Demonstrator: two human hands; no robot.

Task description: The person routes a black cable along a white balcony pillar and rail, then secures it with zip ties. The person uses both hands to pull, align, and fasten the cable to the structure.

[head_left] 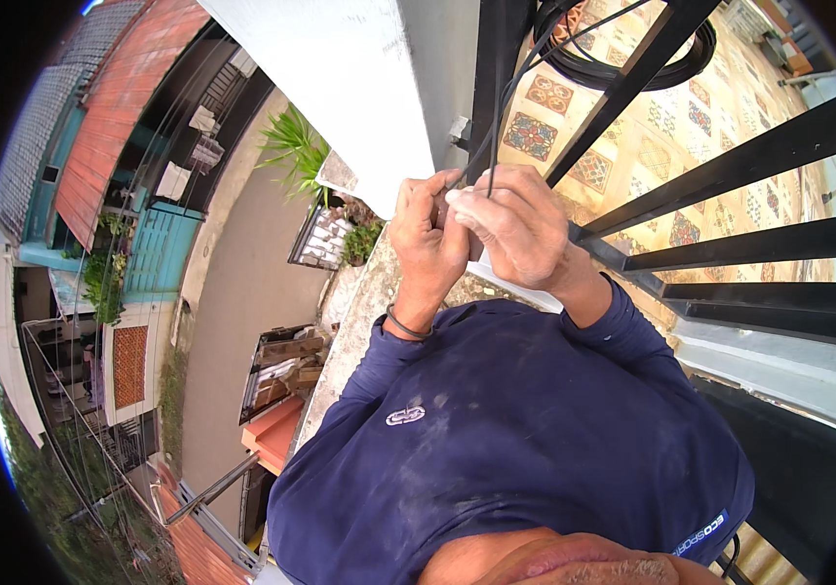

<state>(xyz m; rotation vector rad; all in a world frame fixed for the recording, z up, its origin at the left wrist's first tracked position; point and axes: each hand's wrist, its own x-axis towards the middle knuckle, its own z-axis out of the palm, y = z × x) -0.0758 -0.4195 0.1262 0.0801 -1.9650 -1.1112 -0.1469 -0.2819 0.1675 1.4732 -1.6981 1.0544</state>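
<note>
My left hand [426,239] and my right hand [523,226] are close together in front of my chest, beside a black metal railing. Thin black cable [507,97] runs down along a railing post into both hands. The left hand is closed, its fingers curled around one cable at the top. Thumb and fingers of the right hand pinch another length of cable near the left thumb. What lies between the palms is mostly hidden. A dark band [406,328] circles my left wrist.
Railing bars [730,161] fan out on the right. Behind them a cable coil [588,73] lies above the patterned tile floor [652,175]. A white wall [340,88] stands at the upper left. Far below on the left are a street [237,263], plants [296,146] and roofs [125,107].
</note>
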